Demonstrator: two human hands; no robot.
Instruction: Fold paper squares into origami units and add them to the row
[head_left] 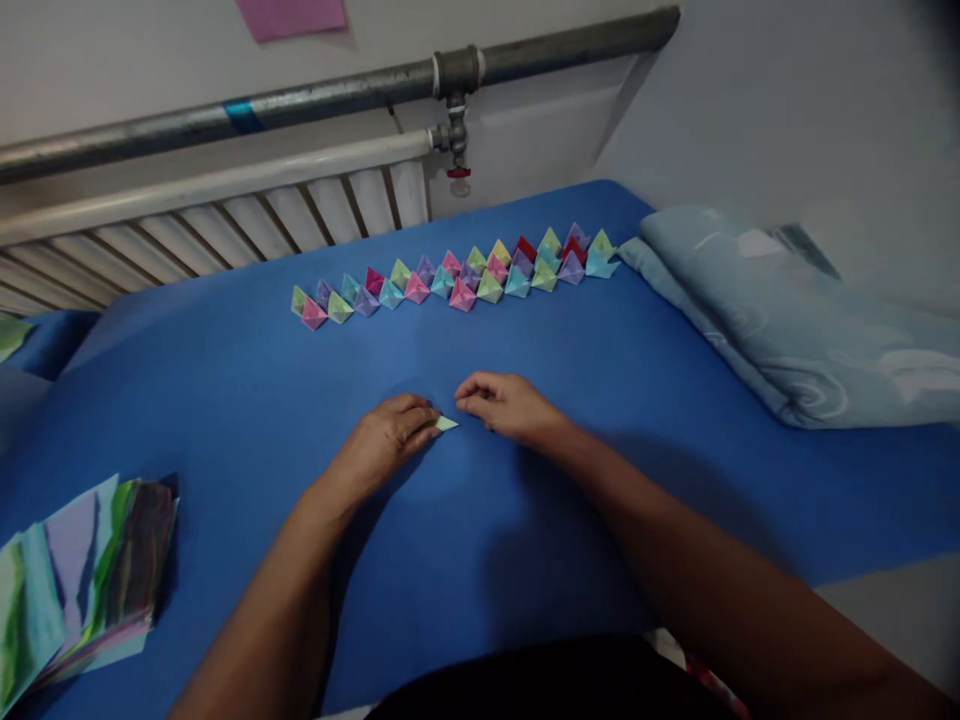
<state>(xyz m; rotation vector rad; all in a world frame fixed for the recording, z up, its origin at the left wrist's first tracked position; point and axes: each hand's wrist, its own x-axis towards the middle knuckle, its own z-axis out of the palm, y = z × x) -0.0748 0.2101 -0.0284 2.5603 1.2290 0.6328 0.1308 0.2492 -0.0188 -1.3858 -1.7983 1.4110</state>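
A small folded piece of pale green paper (pixel 446 423) lies at the middle of the blue surface, its pointed tip facing right. My left hand (pixel 397 430) holds it, with fingers over its left part, which hides most of it. Just right of that tip is my right hand (pixel 506 405), its thumb and fingertips drawn together in a pinch. Whether anything sits in that pinch I cannot make out. Beyond both hands stand rows of small folded paper boats (pixel 462 293) in pink, green, blue, purple and red.
Colourful paper sheets (pixel 82 580) are piled at the lower left. A folded light blue blanket (pixel 795 320) lies on the right of the blue surface (pixel 247 400). Along the back wall run a white radiator (pixel 225 215) and a metal pipe (pixel 337 93) with a red-handled valve (pixel 457 150).
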